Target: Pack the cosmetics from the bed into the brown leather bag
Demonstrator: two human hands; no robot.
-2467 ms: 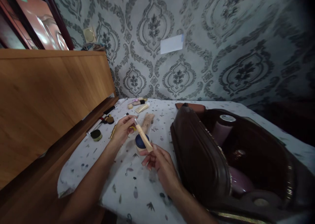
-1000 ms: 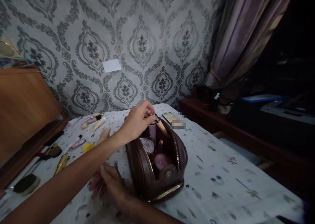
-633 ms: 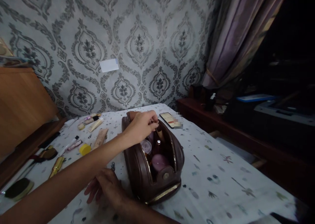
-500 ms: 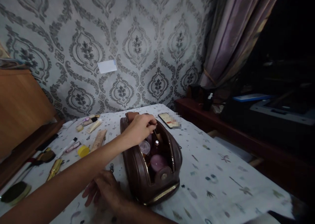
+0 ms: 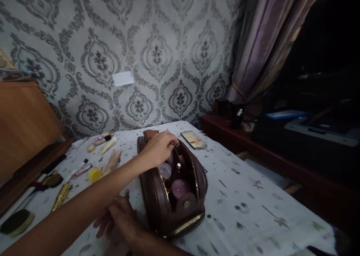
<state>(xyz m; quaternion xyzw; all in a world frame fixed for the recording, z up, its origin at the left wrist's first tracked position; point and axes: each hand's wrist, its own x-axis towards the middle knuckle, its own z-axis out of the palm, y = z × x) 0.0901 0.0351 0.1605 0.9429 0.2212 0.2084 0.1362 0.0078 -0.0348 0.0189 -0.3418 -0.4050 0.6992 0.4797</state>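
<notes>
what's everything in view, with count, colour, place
wallpaper: 1, grey, behind everything
paper: 1, white, on wallpaper
curtain: 1, purple, right
wooden furniture: 1, brown, far left
cloth: 1, patterned white, foreground
bag: 1, dark brown, on cloth
slim tube: 1, beige, in bag
rounded item: 1, pink, in bag
phone: 1, black-edged, right of bag
flat tubes: 2, beige and cream, left of bag
round piece: 1, yellow, near flat tubes
small items: several, mixed, left
left hand: 1, bare, at slim tube's top
right hand: 1, bare, beside bag
</notes>
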